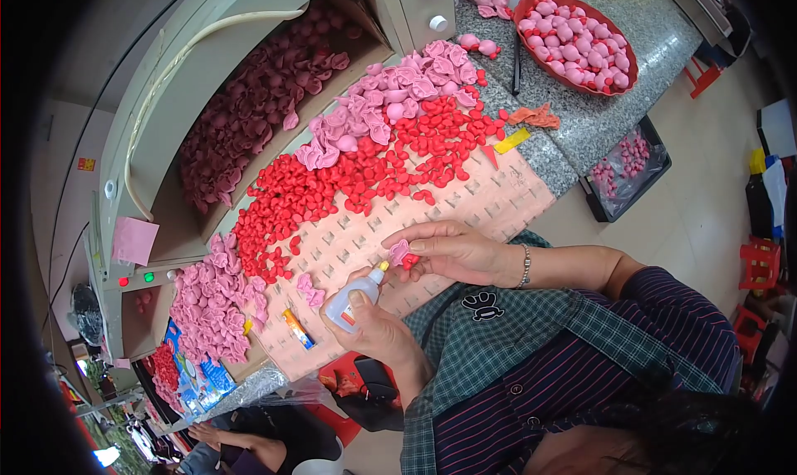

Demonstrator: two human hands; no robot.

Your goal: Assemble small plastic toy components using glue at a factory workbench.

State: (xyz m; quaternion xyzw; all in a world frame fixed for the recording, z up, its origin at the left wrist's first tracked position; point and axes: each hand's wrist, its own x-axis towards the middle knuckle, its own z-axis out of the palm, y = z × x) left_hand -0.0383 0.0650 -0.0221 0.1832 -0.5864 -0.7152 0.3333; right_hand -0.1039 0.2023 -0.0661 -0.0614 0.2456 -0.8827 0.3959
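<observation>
My left hand (378,332) is wrapped round a small translucent squeeze bottle (342,307) with a yellow tip, tilted up to the right. Its tip almost meets a small pink ruffled piece (399,252) and a red piece (409,261), which the fingers of my right hand (448,249) pinch. Whether tip and piece touch, I cannot tell. Both hands are over the near edge of a peach-coloured patterned cloth (365,242). Another pink ruffled piece (310,291) and a small yellow-and-blue tube or packet (297,329) lie on the cloth left of the bottle.
Red pieces (307,194) cover the far cloth, with pink ruffled pieces (365,114) behind and more (207,301) leftward. A grey machine housing (241,26) arches over further pieces. A red bowl (573,43) holds pink balls. A black crate (627,172) stands on the floor; another person's arm (241,443) shows below.
</observation>
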